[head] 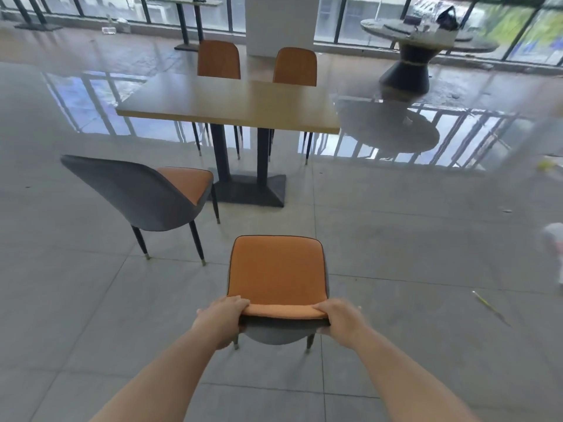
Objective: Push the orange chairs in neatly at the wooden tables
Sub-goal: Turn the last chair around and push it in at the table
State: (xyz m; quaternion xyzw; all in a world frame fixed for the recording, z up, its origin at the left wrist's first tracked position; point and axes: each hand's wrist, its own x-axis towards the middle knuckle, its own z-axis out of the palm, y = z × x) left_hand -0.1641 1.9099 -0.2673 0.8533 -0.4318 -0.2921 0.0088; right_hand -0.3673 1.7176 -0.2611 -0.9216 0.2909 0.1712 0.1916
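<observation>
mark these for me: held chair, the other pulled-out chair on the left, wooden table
held chair (277, 272), head view, middle of its orange seat.
pulled-out chair (131, 193), head view, grey back of its backrest.
wooden table (240, 102), head view, bare middle of the top.

Held chair (276, 271) before table (231, 102), another chair (146, 193) left

empty cafeteria, wooden table (228, 100), orange chairs (218, 60), window wall (365, 13)
</observation>
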